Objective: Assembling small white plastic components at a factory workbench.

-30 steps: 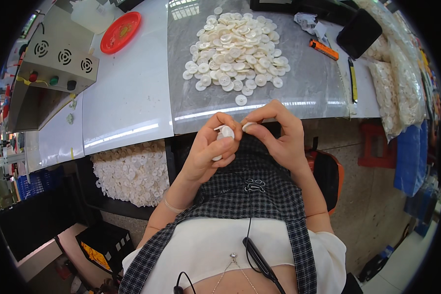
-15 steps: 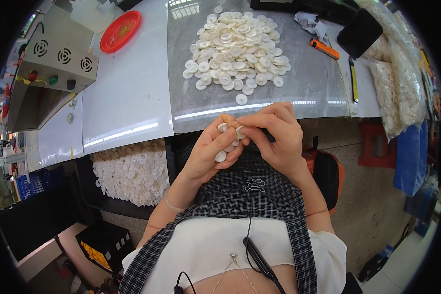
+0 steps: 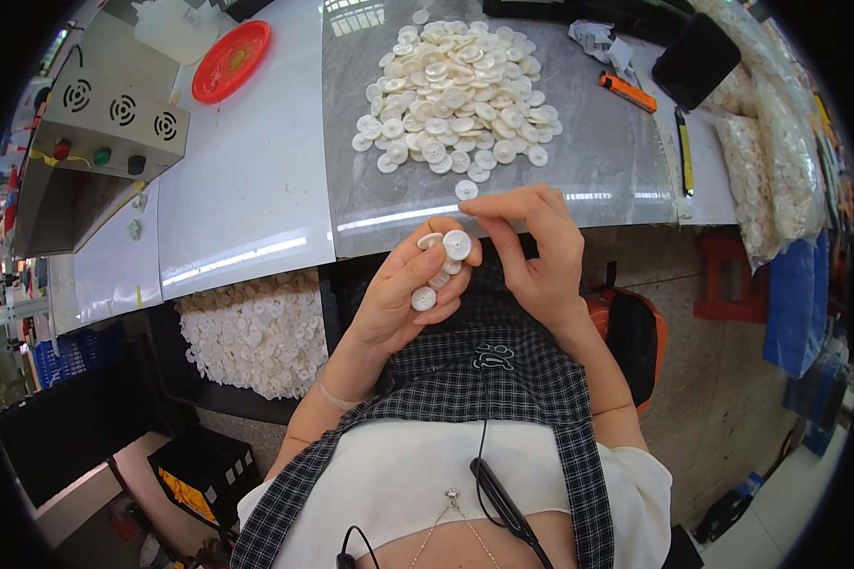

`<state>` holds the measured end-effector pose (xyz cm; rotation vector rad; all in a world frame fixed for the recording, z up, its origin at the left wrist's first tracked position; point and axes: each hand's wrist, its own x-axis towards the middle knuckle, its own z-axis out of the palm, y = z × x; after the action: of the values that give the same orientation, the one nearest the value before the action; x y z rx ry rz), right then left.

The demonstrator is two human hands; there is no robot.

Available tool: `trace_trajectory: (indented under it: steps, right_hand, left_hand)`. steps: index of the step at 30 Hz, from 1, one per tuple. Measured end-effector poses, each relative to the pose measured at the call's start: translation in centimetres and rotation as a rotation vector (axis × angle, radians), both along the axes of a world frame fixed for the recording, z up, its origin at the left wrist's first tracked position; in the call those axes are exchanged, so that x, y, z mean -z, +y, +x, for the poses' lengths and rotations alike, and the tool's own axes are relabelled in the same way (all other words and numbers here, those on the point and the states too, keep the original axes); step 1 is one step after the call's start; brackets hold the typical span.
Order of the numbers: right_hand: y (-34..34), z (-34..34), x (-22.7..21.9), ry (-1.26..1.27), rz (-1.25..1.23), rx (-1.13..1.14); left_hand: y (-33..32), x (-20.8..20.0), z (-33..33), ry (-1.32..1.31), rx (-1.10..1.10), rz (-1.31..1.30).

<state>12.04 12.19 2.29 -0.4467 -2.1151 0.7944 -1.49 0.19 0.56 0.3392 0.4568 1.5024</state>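
My left hand, palm up with fingers curled, holds several small white round discs, each with a raised centre. The most visible disc lies near the fingertips, and others sit lower along the fingers. Just right of them and apart from them is my right hand, its thumb and index finger brought together in a pinch. Whatever is between those tips, if anything, is too small to make out. Beyond the fingertips a single white disc lies near the table edge, in front of a large heap of similar discs.
A red plate and a metal box with coloured buttons stand on the left. To the right are an orange marker, a yellow-black cutter and bags of white parts. Below the table, a bin holds white pieces.
My right hand has moved away from the discs in my left hand, up and slightly forward. The front disc in my left hand now faces up.
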Motion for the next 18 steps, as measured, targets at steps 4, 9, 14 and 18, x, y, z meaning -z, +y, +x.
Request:
trace_trajectory:
  steps: [4,9,14,18]
  right_hand:
    - [0.6,-0.6,0.2,-0.117,0.070,0.019]
    - [0.5,-0.5,0.7,-0.175,0.125,-0.035]
    - [0.5,0.2,0.8,-0.185,0.124,-0.065]
    - [0.5,1.0,1.6,-0.144,0.146,-0.076]
  left_hand:
    - [0.0,0.0,-0.1,0.020,0.013,0.001]
    - [0.0,-0.2,-0.1,0.067,0.017,0.005]
    - [-0.1,-0.1,-0.2,0.060,0.010,0.011]
    - [0.0,-0.1,-0.2,0.039,0.007,0.025]
